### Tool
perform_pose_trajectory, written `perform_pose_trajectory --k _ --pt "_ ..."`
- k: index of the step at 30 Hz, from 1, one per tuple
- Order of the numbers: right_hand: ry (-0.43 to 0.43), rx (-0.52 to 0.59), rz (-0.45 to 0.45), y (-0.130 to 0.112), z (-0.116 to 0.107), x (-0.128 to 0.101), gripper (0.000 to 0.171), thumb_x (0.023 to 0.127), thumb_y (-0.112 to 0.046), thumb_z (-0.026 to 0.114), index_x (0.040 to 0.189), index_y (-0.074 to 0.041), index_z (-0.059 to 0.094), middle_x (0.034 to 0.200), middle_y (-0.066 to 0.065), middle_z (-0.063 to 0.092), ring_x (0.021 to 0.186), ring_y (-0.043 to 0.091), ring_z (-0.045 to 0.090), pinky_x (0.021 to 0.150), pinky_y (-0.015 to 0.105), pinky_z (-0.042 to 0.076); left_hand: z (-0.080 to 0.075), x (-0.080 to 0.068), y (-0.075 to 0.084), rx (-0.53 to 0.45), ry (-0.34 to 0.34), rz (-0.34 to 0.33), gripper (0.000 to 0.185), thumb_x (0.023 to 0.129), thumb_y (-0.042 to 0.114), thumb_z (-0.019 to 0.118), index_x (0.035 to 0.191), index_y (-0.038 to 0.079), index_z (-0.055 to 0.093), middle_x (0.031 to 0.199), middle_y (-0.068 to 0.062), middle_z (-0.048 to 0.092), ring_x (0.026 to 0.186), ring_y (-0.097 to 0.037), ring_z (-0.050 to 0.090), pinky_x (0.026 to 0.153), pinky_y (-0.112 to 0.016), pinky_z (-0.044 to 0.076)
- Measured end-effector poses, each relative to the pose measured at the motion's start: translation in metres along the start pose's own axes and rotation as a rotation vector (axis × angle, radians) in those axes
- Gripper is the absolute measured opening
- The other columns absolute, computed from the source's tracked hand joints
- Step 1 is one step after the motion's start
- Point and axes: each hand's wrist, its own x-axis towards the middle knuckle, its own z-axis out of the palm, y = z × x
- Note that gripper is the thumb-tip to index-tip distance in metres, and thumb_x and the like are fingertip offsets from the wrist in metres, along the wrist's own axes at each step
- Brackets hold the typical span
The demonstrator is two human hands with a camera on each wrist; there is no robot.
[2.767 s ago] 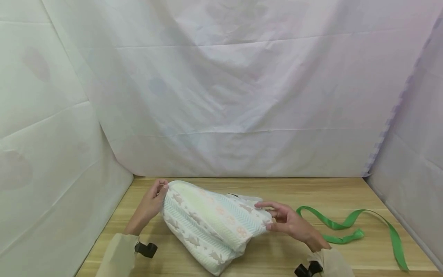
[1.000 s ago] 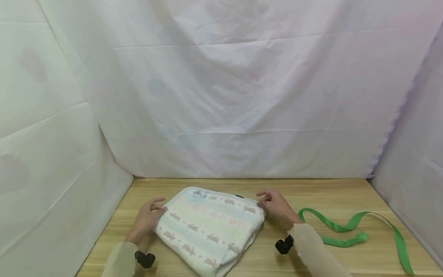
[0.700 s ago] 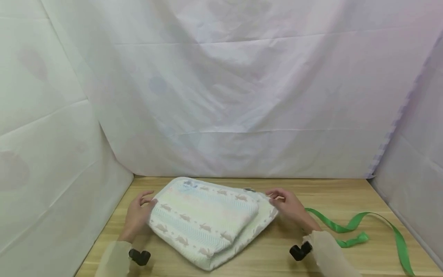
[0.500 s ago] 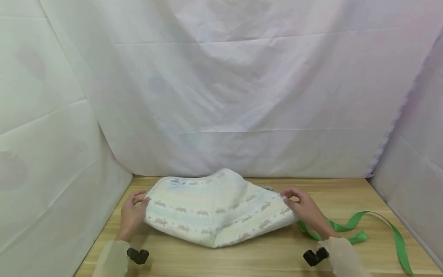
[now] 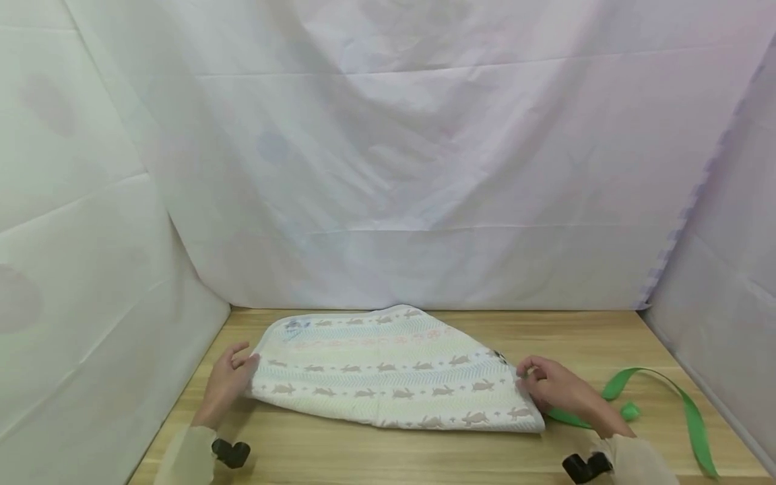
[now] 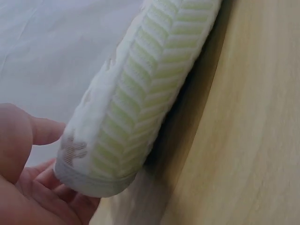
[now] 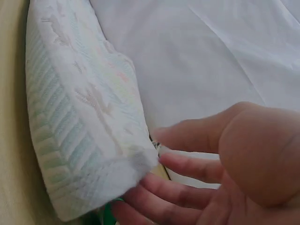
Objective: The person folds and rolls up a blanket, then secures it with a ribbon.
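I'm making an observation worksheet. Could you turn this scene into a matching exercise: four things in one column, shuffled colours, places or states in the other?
Column one
1. Patterned cloth
2. Ribbon
3. Tabletop
4. Left hand

Column two
A. Holding the left end of something printed
B. Light brown with wood grain
C. White, with rows of rabbit shapes
D. Plain green, at the far right

Right pairs: 1-C, 2-D, 3-B, 4-A
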Motion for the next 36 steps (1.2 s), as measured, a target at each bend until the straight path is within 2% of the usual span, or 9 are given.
perform_pose_trajectory --k 7,12,14,18,24,29,32,33,36 --pt "0.156 0.008 0.071 -0.004 0.009 0.026 0.045 0.103 -0.028 0.053 0.137 0.002 0.048 0.121 0.020 0.060 0.096 0.022 0.060 0.075 0.036 0.053 -0.003 -0.004 -0.005 0.042 -0.052 0.001 0.065 0.104 0.036 0.047 0.152 -0.002 0.026 0.145 -0.035 0.041 0.129 -0.046 0.047 0.104 -0.055 0.041" --pt "0.148 0.194 0.064 -0.001 0.015 0.041 0.054 0.103 -0.026 0.053 0.150 -0.004 0.037 0.137 0.026 0.052 0.106 0.030 0.063 0.080 0.039 0.055 -0.002 -0.004 -0.007 0.015 -0.049 0.025 0.064 0.104 0.034 0.050 0.156 0.006 0.025 0.148 -0.033 0.038 0.133 -0.046 0.044 0.106 -0.056 0.039" --pt "0.144 0.250 0.034 0.000 0.016 0.043 0.059 0.103 -0.024 0.054 0.155 -0.008 0.030 0.149 0.025 0.042 0.121 0.036 0.057 0.085 0.037 0.054 -0.003 -0.005 -0.006 0.001 -0.044 0.042 0.064 0.103 0.032 0.051 0.157 0.009 0.024 0.149 -0.032 0.038 0.134 -0.045 0.044 0.107 -0.054 0.039" --pt "0.148 0.178 -0.098 0.001 0.012 0.040 0.068 0.101 -0.025 0.058 0.158 -0.014 0.023 0.163 0.019 0.018 0.146 0.038 0.026 0.094 0.022 0.046 -0.005 -0.007 -0.002 -0.003 -0.020 0.094 0.063 0.103 0.030 0.053 0.157 0.013 0.026 0.147 -0.030 0.043 0.130 -0.041 0.049 0.099 -0.042 0.046" --pt "0.154 0.060 -0.286 -0.005 -0.004 0.023 0.064 0.102 -0.025 0.055 0.158 -0.021 0.024 0.166 0.005 0.013 0.151 0.032 0.008 0.095 0.000 0.026 -0.011 -0.012 0.014 -0.038 -0.018 0.148 0.062 0.103 0.031 0.054 0.158 0.023 0.027 0.148 -0.023 0.046 0.123 -0.032 0.055 0.081 -0.020 0.049" --pt "0.195 0.058 -0.336 -0.003 -0.020 0.011 0.062 0.103 -0.023 0.053 0.158 -0.025 0.024 0.166 0.008 0.011 0.150 0.021 0.009 0.095 -0.001 0.026 -0.008 -0.013 0.027 -0.077 -0.018 0.181 0.062 0.102 0.030 0.056 0.157 0.028 0.027 0.147 -0.022 0.048 0.133 -0.033 0.047 0.101 -0.036 0.043" --pt "0.187 0.094 -0.309 0.006 -0.026 0.010 0.062 0.104 -0.020 0.052 0.159 -0.018 0.023 0.166 0.012 0.009 0.150 0.026 0.007 0.095 0.000 0.027 0.001 -0.011 0.029 -0.114 -0.069 0.197 0.062 0.103 0.023 0.055 0.158 0.025 0.027 0.148 -0.024 0.045 0.137 -0.036 0.042 0.110 -0.049 0.035" --pt "0.172 0.107 -0.284 0.009 -0.028 0.010 0.063 0.104 -0.019 0.052 0.159 -0.016 0.021 0.166 0.013 0.008 0.150 0.030 0.005 0.095 0.002 0.029 0.004 -0.011 0.028 -0.115 -0.093 0.198 0.061 0.103 0.021 0.055 0.157 0.023 0.028 0.148 -0.025 0.045 0.137 -0.037 0.042 0.111 -0.051 0.034" --pt "0.103 0.149 -0.179 0.019 -0.029 0.013 0.066 0.102 -0.016 0.053 0.158 -0.009 0.018 0.165 0.017 0.007 0.149 0.042 0.002 0.110 0.024 0.032 0.014 -0.008 0.023 -0.086 -0.179 0.187 0.056 0.103 0.017 0.053 0.155 0.017 0.034 0.150 -0.025 0.041 0.139 -0.040 0.039 0.112 -0.055 0.032"
